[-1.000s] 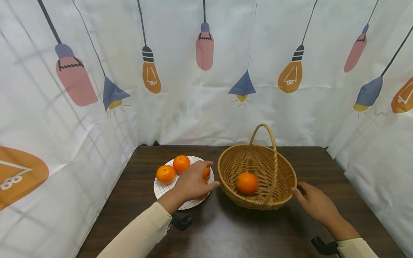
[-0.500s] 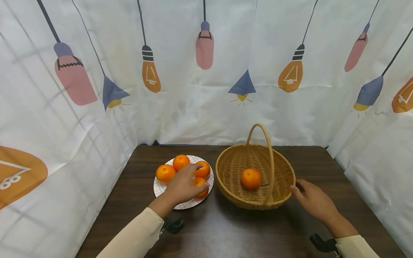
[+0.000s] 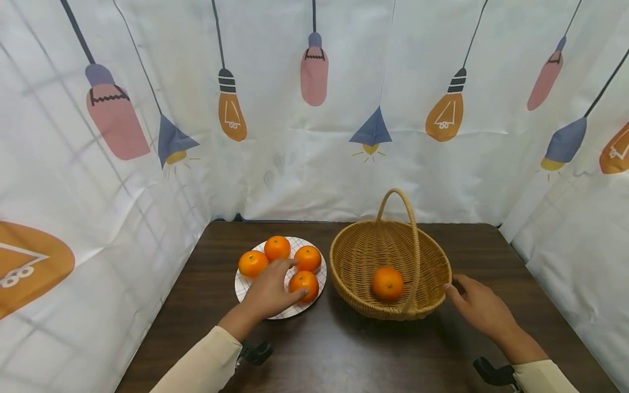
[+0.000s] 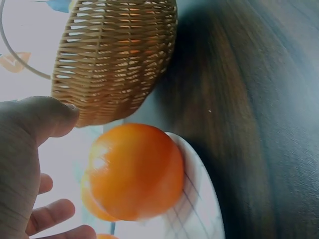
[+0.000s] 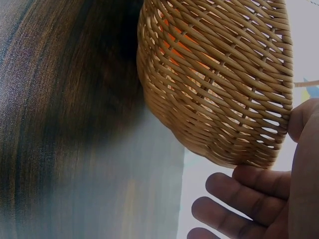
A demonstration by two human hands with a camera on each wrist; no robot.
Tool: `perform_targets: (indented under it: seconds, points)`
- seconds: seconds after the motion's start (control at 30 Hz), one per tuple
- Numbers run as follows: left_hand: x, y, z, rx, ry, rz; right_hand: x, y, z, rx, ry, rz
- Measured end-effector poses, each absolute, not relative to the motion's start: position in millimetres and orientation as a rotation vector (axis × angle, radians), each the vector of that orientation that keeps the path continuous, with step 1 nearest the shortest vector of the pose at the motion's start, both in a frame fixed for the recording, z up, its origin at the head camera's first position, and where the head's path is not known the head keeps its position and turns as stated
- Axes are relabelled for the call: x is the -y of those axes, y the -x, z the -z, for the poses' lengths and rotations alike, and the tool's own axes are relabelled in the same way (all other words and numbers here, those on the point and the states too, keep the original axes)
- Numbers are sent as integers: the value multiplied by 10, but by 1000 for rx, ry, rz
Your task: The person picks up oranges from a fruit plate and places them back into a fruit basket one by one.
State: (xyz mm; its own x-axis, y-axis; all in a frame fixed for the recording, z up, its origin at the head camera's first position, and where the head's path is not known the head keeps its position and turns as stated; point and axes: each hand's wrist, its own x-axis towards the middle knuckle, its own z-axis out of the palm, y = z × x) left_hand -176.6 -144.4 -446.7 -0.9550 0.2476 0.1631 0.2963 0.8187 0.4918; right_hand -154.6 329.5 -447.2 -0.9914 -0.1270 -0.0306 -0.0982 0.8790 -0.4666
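My left hand [image 3: 272, 289] is over the white checked plate [image 3: 280, 315], thumb and fingers spread apart and nothing held. Nearest to it is the front orange [image 3: 303, 286] on the plate, which fills the middle of the left wrist view, just past the fingers. Several more oranges sit on the plate, such as the one [image 3: 253, 264] at its left. To the right stands a wicker basket [image 3: 363, 245] with a tall handle and a single orange [image 3: 387, 283] inside. My right hand [image 3: 484, 308] pinches the basket's right rim, thumb at the top edge and forefinger against the outer weave.
Everything stands on a dark wooden table [image 3: 334, 355]. A white curtain [image 3: 314, 174] printed with lamps encloses its back and sides. The basket's handle [image 3: 400, 194] arches high over the bowl.
My left hand has drawn back to the left and toward me, uncovering the plate's right-hand oranges. Inside the basket the orange has shifted a little to the right. My right hand has stayed at the rim.
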Motion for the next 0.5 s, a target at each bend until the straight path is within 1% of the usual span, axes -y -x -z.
perform_targets:
  seconds: [0.5]
  points:
    - [1493, 1777, 4738, 2943, 410, 863, -3288, 1531, 4445, -2965, 181, 738]
